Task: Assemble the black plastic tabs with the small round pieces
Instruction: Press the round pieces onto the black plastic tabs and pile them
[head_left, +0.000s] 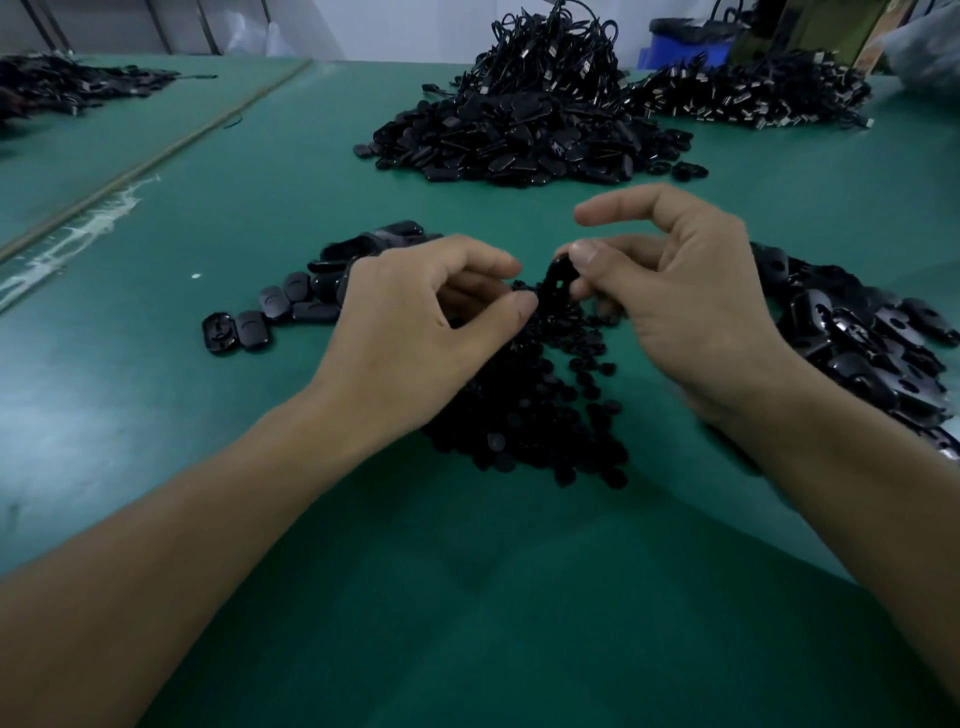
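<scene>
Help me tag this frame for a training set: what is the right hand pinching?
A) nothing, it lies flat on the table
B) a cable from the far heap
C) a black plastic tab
C: the right hand pinches a black plastic tab between thumb and fingers, above the pile of small round pieces.

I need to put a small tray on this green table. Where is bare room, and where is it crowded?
Bare: the near table, on this side of the round pieces; also the wide stretch left of the row of tabs. Crowded: the centre under the left hand and right hand gripping a tab, the right tab pile, the far pile.
</scene>
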